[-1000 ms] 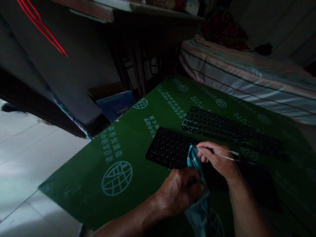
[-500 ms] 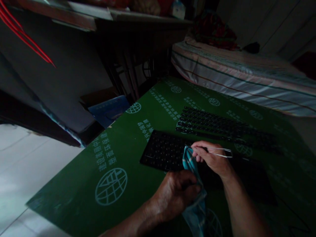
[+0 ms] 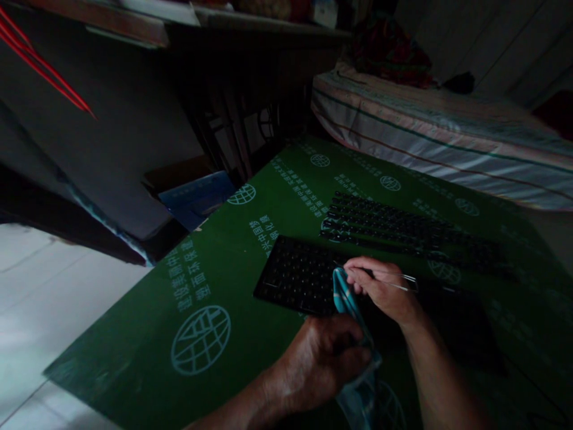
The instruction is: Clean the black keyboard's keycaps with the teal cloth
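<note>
My right hand (image 3: 380,283) is closed in a pinch around a thin bent-wire tool (image 3: 406,280), whose two silvery prongs stick out to the right. At its fingertips is the upper end of a blue-green cloth (image 3: 341,292). Lower down, my left hand (image 3: 329,352) grips the same cloth, which hangs on below toward the bottom edge. Beneath both hands lies a black keyboard base (image 3: 295,275) with its keycaps off, showing rows of small round domes. The right hand and forearm hide part of its middle.
Several rows of black keycaps (image 3: 380,218) lie behind the keyboard on the green printed board (image 3: 134,352). A striped bed (image 3: 430,137) stands at the back right. Left of the board are a blue box (image 3: 194,197) and a dark table (image 3: 259,36). A cable (image 3: 532,385) runs at the lower right.
My left hand has shifted slightly right and down with the cloth. My right hand has barely moved, and its wire tool is turned a little. The view has shifted slightly.
</note>
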### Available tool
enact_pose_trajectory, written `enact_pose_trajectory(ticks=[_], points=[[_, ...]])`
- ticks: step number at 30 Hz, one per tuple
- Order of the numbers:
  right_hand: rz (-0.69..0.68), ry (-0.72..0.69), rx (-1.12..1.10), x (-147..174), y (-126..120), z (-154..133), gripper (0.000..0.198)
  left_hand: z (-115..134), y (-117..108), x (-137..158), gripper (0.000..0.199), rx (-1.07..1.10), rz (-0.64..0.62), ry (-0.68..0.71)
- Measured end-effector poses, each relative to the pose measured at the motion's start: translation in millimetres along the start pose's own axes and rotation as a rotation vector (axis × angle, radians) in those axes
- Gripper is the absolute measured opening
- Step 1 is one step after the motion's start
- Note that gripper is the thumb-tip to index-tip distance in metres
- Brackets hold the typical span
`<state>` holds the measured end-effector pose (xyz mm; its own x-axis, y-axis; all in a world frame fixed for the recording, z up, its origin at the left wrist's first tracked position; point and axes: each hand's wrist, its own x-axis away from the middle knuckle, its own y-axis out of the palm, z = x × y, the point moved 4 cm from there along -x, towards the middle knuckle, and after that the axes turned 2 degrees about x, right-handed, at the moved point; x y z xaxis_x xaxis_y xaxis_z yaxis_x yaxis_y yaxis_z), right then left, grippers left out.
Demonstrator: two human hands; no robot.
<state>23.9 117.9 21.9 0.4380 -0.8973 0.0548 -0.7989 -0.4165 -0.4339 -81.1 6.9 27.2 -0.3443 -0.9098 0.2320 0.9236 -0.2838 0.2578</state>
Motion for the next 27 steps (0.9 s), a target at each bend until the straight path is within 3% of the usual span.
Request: enact_pose_trajectory(ticks=[9, 13, 19, 24, 27], points=[[0.059, -0.049, -0.154, 5.2, -19.4, -0.1, 0.020, -3.3, -1.9, 0.6, 0.035, 0.001, 0.018, 0.006], [0.020, -0.034, -0.199, 8.8, -25.5, -3.2, 0.022, -2.4, -2.7, 1.1, 0.036, -0.005, 0.020, -0.011], [0.013, 0.006, -0.194, 11.1, -39.3, 0.9, 0.023, -2.7, 0.0, 2.3, 0.032, -0.083, -0.071, -0.059], [-0.046, 0.058, -0.174, 11.1, -44.0, 9.0, 0.024, -3.1, -9.5, 0.7, 0.022, -0.110, 0.085, -0.006], [-0.026, 0.053, -0.200, 11.0, -45.8, 10.3, 0.025, -1.1, -18.8, 1.2, 0.023, -0.236, 0.187, 0.015]])
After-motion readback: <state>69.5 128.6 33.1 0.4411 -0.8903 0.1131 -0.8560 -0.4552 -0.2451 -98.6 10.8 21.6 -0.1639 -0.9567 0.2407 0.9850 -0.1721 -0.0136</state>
